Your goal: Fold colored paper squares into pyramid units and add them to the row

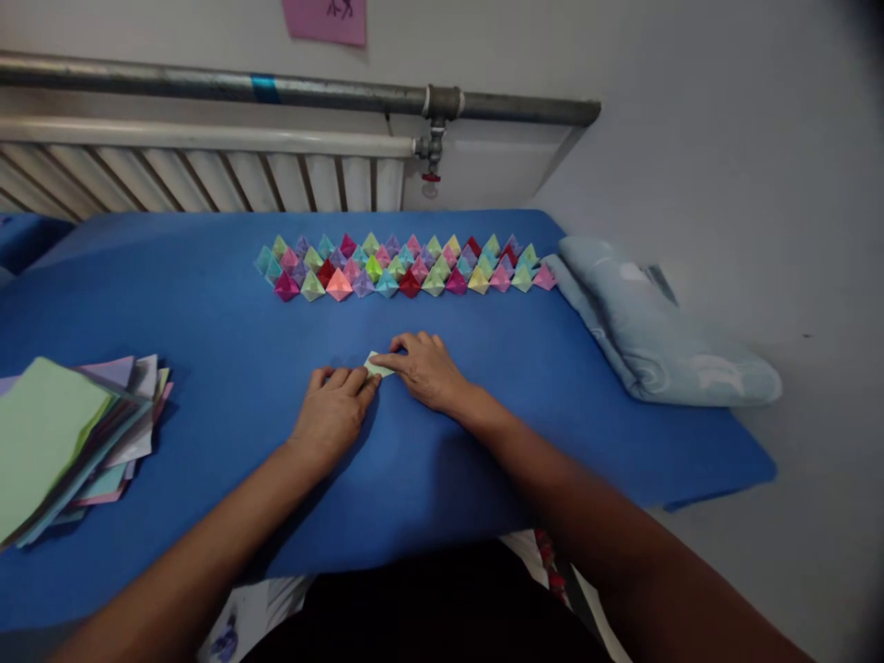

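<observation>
A small pale green piece of folded paper (379,366) lies on the blue-covered surface (276,341) between my two hands. My left hand (336,402) rests at its left and lower edge, thumb and fingers closed on it. From the right, my right hand (426,370) presses a stretched finger onto the paper's top, its other fingers curled. Parts of the paper are hidden under the fingers. Beyond the hands stand several rows of folded paper pieces (410,284) in pink, green, blue, purple, red and yellow.
A loose stack of coloured paper sheets (55,424) lies at the left. At the right is a folded light blue blanket (649,322). Behind the surface are a white radiator (207,175), a metal pipe (345,95) and a red-handled valve (431,177).
</observation>
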The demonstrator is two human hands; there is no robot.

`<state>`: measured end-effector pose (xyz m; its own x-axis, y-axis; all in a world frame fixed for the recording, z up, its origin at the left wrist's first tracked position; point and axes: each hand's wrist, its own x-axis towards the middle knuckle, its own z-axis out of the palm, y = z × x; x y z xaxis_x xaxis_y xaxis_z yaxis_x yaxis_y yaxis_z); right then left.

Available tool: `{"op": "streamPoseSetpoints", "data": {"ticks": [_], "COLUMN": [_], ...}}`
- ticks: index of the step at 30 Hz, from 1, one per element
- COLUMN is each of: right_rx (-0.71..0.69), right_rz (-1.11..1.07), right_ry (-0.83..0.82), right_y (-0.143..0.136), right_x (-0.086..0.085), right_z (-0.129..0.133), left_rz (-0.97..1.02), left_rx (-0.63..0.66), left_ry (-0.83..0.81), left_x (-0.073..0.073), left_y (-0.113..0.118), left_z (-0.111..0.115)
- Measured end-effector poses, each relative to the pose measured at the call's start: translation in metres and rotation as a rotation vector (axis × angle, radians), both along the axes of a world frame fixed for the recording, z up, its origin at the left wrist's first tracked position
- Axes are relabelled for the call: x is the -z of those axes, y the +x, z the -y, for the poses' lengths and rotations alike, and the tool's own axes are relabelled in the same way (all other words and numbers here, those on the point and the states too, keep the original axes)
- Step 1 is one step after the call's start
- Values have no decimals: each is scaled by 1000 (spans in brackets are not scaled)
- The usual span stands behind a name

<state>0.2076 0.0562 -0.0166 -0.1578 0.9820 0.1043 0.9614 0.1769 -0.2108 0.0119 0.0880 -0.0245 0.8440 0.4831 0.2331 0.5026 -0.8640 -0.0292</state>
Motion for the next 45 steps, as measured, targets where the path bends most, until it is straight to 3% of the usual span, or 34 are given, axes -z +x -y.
{"op": "streamPoseSetpoints", "data": {"ticks": [7, 14, 21, 26, 31, 36, 45], "right_rx": [-14, 41, 280, 344, 375, 389, 383], "right_rz": [130, 195, 27, -40, -83, -122, -148], "right_ry": [7, -32, 95, 130, 124, 128, 142], "right_y": [-3, 9, 33, 33, 34, 35, 36], "right_x": [-2, -11, 2, 6, 8, 9, 12], "right_z": [3, 24, 31, 31, 28, 27, 25], "left_rz": [-145, -105, -52, -11, 39, 33, -38], "left_rx": [-83, -56, 46, 111, 127, 128, 117], "left_ry": [-20, -121, -245, -404, -504, -498, -345], "left_x": [-14, -22, -25, -20, -16, -17, -25], "left_y": [11, 11, 23, 27, 25, 26, 29], "left_z": [13, 10, -30, -59, -67, -65, -57]}}
